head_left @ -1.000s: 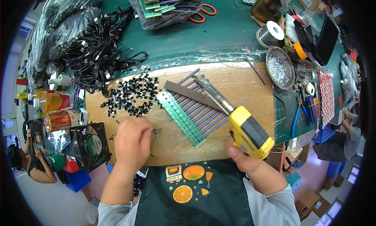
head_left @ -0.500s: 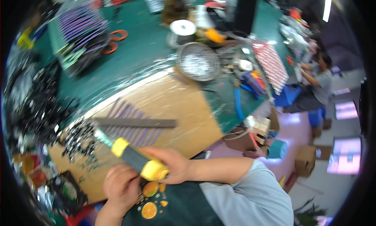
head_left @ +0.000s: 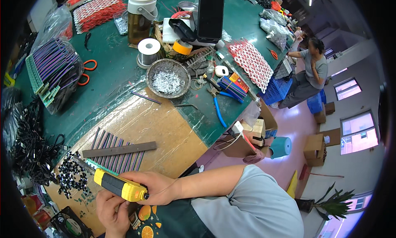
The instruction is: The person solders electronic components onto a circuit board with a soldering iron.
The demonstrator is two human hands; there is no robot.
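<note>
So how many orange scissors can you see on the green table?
2: one pair beside the bag of purple wires at left, another far right. More may be hidden.

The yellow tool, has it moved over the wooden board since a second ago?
Yes. The yellow tool has come off the right side of the wooden board to its near edge, held by the right hand with the left hand just under it.

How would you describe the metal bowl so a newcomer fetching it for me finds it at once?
Start at the green worktable and find the brown cardboard sheet near its front edge. Just beyond the sheet's far corner sits a round, dull metal bowl. Unlike the neighbouring solder spool, it is wide, shallow and filled with silvery scraps.
</note>
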